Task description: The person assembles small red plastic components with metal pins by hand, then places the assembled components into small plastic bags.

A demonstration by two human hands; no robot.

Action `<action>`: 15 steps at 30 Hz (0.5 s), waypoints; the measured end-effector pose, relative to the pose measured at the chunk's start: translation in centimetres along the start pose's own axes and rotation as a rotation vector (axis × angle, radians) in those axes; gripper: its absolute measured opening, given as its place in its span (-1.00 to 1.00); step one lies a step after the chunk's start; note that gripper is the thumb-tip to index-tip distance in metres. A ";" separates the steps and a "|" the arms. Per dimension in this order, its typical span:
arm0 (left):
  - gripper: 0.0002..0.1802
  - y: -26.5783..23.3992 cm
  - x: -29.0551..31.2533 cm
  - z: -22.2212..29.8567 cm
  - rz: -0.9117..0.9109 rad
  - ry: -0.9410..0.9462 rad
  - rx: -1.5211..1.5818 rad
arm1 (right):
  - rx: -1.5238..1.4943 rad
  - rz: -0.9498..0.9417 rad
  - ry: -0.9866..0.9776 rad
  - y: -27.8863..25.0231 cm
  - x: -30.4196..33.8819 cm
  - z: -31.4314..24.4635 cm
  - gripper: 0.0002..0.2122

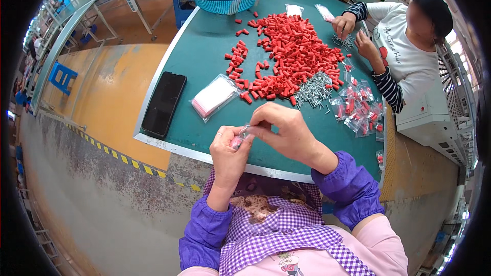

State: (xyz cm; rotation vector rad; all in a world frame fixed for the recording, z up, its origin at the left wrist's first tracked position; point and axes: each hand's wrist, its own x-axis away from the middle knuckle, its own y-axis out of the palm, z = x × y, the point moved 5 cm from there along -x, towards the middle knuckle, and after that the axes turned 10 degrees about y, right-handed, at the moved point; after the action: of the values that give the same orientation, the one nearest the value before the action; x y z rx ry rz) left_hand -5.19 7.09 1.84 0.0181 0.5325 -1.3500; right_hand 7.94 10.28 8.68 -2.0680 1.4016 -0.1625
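At the table's (204, 41) near edge, left hand (228, 154) and right hand (283, 132) pinch 1 small clear bag (242, 135) between them — red caps (289, 53), screws (314, 89) beyond; phone (163, 104) left.

We see both our forearms come up from the lower edge, each in a purple sleeve gathered at the wrist. Our left hand (228, 152) is raised with its back toward us, a ring on one finger, thumb and fingers (240, 134) pinched together at the top. Our right hand (286, 132) arches over from the right, wrist bent, its fingertips meeting those of the left. The two hands touch in front of our chest, both closed in a fine pinch.
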 end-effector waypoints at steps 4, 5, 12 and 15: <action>-0.84 0.3 0.0 -0.1 -0.016 0.000 -0.005 | -0.200 0.058 0.195 -0.2 0.2 2.0 -0.87; -0.84 0.6 0.1 -0.2 -0.019 0.002 -0.001 | -0.226 0.033 0.218 0.1 0.2 2.2 -0.87; -0.85 1.0 0.0 0.1 -0.005 0.067 0.055 | -0.343 0.215 0.271 -0.7 1.0 5.4 -0.91; -0.85 0.5 0.1 0.6 0.017 0.072 0.166 | -0.035 0.236 0.445 -2.3 1.1 7.0 -0.88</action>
State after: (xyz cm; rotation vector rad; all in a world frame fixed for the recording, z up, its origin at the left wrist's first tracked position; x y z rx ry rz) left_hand -4.49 6.92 2.24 0.2073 0.4779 -1.3774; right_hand 13.25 12.80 4.16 -1.9472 1.9117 -0.5267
